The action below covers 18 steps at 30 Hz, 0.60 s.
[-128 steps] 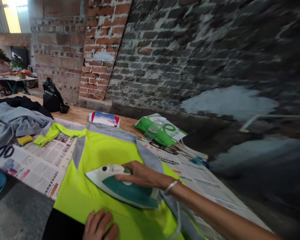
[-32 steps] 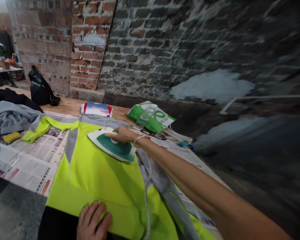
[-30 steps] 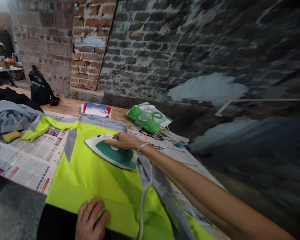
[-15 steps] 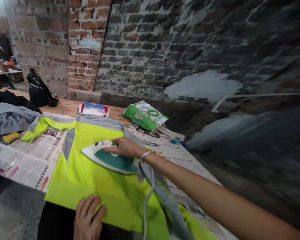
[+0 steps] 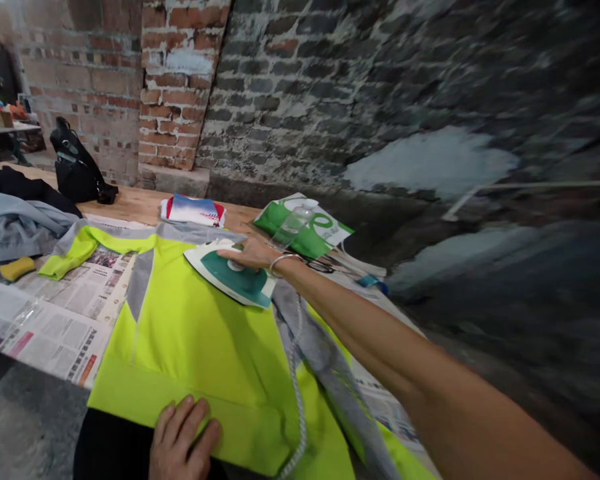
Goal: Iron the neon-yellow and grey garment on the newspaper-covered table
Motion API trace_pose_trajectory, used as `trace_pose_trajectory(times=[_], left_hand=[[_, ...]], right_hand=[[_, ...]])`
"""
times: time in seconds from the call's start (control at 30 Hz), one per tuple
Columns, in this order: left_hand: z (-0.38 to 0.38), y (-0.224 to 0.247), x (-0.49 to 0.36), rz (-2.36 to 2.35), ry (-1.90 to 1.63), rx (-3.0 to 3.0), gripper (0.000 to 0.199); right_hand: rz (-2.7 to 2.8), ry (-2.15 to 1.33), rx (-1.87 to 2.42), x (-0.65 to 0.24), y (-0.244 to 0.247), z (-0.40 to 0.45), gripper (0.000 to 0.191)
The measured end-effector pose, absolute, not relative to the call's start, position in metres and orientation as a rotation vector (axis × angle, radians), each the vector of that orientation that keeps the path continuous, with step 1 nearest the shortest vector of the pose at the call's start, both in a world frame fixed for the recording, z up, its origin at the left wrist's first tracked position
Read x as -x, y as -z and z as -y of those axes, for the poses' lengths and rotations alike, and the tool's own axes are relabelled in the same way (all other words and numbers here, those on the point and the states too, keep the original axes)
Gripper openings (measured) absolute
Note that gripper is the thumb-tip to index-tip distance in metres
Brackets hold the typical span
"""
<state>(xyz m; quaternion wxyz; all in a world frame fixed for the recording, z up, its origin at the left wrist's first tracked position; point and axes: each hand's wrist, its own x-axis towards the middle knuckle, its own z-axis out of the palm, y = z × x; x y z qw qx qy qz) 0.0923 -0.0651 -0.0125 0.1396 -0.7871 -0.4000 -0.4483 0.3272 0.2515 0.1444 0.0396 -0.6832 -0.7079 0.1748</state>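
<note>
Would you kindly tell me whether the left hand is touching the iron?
Apart: the head view shows a broad stretch of yellow garment plainly visible between the left hand and the iron.

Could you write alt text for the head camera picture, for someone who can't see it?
A person's right hand grips a green-and-white iron on a neon yellow and grey top, while the left hand rests on its hem. Newspaper lies under the top; a brick wall stands behind.
</note>
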Motion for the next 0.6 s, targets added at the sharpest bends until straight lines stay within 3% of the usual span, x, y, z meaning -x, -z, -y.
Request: trace_pose_trajectory(times=[0.17, 0.37, 0.6], left_hand=[[0.067, 0.015, -0.091, 1.198, 1.250, 2.290, 0.036], [0.069, 0.025, -0.102, 1.284, 1.452, 2.191, 0.037], [0.069, 0.020, -0.094, 1.221, 1.241, 2.263, 0.037]], right_hand=[[2.349, -0.714, 1.925, -0.320, -0.149, -0.181, 0.071], [2.577, -0.826, 1.676, -0.311, -0.149, -0.100, 0.069], [2.618, -0.627, 1.642, -0.316, -0.147, -0.120, 0.067]])
